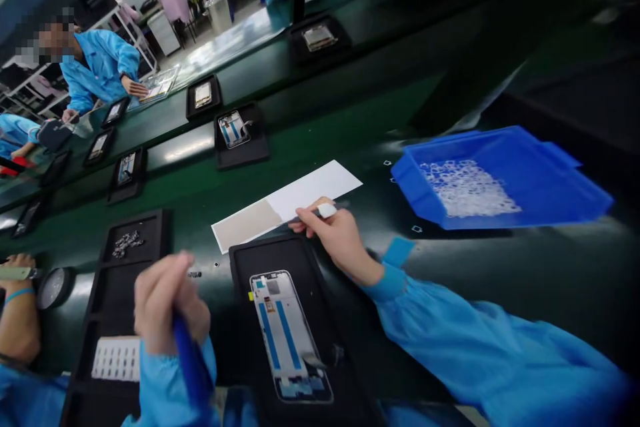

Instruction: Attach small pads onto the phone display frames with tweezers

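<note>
The person's right hand pinches a slim tool over the near edge of a white card, while the blurred left hand is curled around a blue stick. Nearer the person, a phone frame lies on a black tray, with a blue bin of small clear pieces farther right.

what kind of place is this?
Likely a phone assembly or repair line: an open phone body lies in a black tray, similar trays sit along the green work surface, and a blue-clad person is across it.
</note>
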A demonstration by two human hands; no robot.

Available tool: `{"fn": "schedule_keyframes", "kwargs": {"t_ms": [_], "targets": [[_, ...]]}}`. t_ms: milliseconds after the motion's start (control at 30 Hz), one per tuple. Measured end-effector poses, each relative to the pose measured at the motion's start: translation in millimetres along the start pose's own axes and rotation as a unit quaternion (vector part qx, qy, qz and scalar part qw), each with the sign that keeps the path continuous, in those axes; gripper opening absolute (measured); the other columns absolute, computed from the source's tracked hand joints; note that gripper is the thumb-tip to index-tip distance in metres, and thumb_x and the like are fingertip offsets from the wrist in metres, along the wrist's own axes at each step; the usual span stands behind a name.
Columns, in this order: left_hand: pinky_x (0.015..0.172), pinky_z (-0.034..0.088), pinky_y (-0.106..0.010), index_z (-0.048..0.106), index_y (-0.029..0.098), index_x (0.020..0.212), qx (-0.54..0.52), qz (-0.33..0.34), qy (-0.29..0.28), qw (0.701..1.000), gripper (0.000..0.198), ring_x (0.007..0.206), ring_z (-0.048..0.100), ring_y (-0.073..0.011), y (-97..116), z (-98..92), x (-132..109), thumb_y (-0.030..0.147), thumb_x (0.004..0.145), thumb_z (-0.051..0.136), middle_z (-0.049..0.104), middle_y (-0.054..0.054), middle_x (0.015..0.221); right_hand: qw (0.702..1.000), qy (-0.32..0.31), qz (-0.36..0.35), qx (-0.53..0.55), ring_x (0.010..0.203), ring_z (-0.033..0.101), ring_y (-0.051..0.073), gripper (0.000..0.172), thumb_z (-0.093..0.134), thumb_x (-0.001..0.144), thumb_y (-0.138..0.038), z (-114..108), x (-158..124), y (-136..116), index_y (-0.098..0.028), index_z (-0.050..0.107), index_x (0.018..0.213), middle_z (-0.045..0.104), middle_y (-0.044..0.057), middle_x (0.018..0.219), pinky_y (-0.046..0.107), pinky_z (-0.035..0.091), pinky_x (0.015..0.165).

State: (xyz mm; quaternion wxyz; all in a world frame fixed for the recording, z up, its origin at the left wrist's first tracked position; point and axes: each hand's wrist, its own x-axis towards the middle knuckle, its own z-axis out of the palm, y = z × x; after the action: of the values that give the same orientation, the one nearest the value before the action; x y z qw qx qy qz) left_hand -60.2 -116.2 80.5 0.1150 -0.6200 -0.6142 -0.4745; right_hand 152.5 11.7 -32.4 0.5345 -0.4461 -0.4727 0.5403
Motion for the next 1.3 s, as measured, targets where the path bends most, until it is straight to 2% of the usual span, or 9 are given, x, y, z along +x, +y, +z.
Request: {"fn": "schedule_keyframes", "kwargs": {"t_ms": [100, 167, 233, 300, 433, 567, 733, 1133, 1300], "targets": [[0.076, 0.052, -0.025, 0.067, 0.020, 0.109, -0.055, -0.055, -0.177, 0.981, 0.022, 0.085, 0.064, -0.0159, -8.4, 31.9, -5.4, 0.021, 0.096, 0.048, 0.067, -0.003, 0.095, 0.999, -0.017, 0.015, -0.029, 0.061, 0.066, 0.025, 0.058, 0.071, 0.076, -0.074, -0.3, -36.5, -4.3, -0.019, 0.057, 0.066, 0.062, 0.007, 0.062, 0.027, 0.050, 0.049], [0.076, 0.050, -0.023, 0.069, 0.019, 0.104, -0.087, -0.112, -0.326, 0.934, 0.021, 0.088, 0.066, -0.0164, -16.6, 53.4, -13.7, 0.022, 0.096, 0.049, 0.069, -0.003, 0.094, 0.997, -0.003, 0.000, -0.072, 0.060, 0.065, 0.024, 0.054, 0.069, 0.082, -0.069, -1.1, -58.3, -5.9, -0.019, 0.060, 0.065, 0.062, 0.006, 0.063, 0.028, 0.051, 0.052], [0.074, 0.048, -0.022, 0.070, 0.021, 0.099, -0.078, -0.141, -0.428, 0.889, 0.020, 0.085, 0.067, -0.0168, -22.3, 68.6, -22.4, 0.024, 0.096, 0.051, 0.071, 0.000, 0.091, 0.994, 0.012, -0.019, -0.110, 0.060, 0.063, 0.023, 0.050, 0.067, 0.087, -0.064, -0.5, -75.5, -6.3, -0.020, 0.061, 0.064, 0.060, 0.005, 0.063, 0.029, 0.050, 0.054], [0.073, 0.046, -0.022, 0.070, 0.023, 0.100, -0.044, -0.146, -0.484, 0.862, 0.019, 0.083, 0.067, -0.0170, -24.4, 77.2, -26.3, 0.025, 0.097, 0.051, 0.072, 0.002, 0.090, 0.990, 0.020, -0.026, -0.140, 0.059, 0.061, 0.022, 0.047, 0.064, 0.090, -0.059, 1.7, -87.2, -5.5, -0.020, 0.062, 0.065, 0.060, 0.005, 0.065, 0.029, 0.048, 0.053], [0.068, 0.041, -0.022, 0.070, 0.022, 0.093, 0.010, -0.114, -0.546, 0.830, 0.016, 0.083, 0.066, -0.0167, -22.9, 84.5, -17.1, 0.023, 0.096, 0.054, 0.072, 0.001, 0.088, 0.974, 0.028, -0.052, -0.220, 0.062, 0.058, 0.023, 0.045, 0.059, 0.093, -0.056, 6.8, -96.0, -1.1, -0.021, 0.059, 0.064, 0.059, 0.004, 0.065, 0.031, 0.042, 0.054], [0.057, 0.032, -0.024, 0.068, 0.021, 0.082, 0.034, -0.092, -0.585, 0.805, 0.020, 0.067, 0.060, -0.0138, -20.3, 87.8, -8.1, 0.027, 0.096, 0.056, 0.065, 0.003, 0.072, 0.959, 0.026, -0.085, -0.270, 0.062, 0.053, 0.022, 0.046, 0.054, 0.096, -0.055, 8.6, -95.5, 2.8, -0.022, 0.056, 0.063, 0.056, 0.002, 0.063, 0.030, 0.038, 0.056], [0.055, 0.029, -0.025, 0.066, 0.020, 0.077, 0.037, -0.092, -0.599, 0.794, 0.024, 0.061, 0.055, -0.0124, -19.4, 89.7, -8.1, 0.028, 0.096, 0.054, 0.059, 0.004, 0.065, 0.957, 0.021, -0.084, -0.276, 0.064, 0.053, 0.022, 0.044, 0.055, 0.096, -0.051, 8.2, -95.7, 5.5, -0.023, 0.055, 0.063, 0.056, 0.002, 0.062, 0.030, 0.038, 0.058], [0.056, 0.025, -0.025, 0.069, 0.021, 0.078, 0.026, -0.103, -0.590, 0.800, 0.020, 0.058, 0.051, -0.0134, -19.4, 89.5, -9.6, 0.028, 0.094, 0.058, 0.057, 0.004, 0.061, 0.956, 0.022, -0.094, -0.276, 0.063, 0.049, 0.021, 0.038, 0.056, 0.096, -0.043, 9.2, -96.4, 6.9, -0.022, 0.053, 0.064, 0.054, 0.001, 0.061, 0.031, 0.038, 0.057], [0.055, 0.025, -0.025, 0.068, 0.021, 0.079, 0.024, -0.108, -0.591, 0.799, 0.019, 0.057, 0.050, -0.0133, -19.2, 90.9, -10.1, 0.029, 0.094, 0.059, 0.055, 0.004, 0.059, 0.954, 0.019, -0.087, -0.285, 0.063, 0.050, 0.021, 0.043, 0.054, 0.097, -0.048, 9.6, -96.6, 5.7, -0.022, 0.053, 0.063, 0.055, 0.002, 0.061, 0.031, 0.038, 0.056]]}}
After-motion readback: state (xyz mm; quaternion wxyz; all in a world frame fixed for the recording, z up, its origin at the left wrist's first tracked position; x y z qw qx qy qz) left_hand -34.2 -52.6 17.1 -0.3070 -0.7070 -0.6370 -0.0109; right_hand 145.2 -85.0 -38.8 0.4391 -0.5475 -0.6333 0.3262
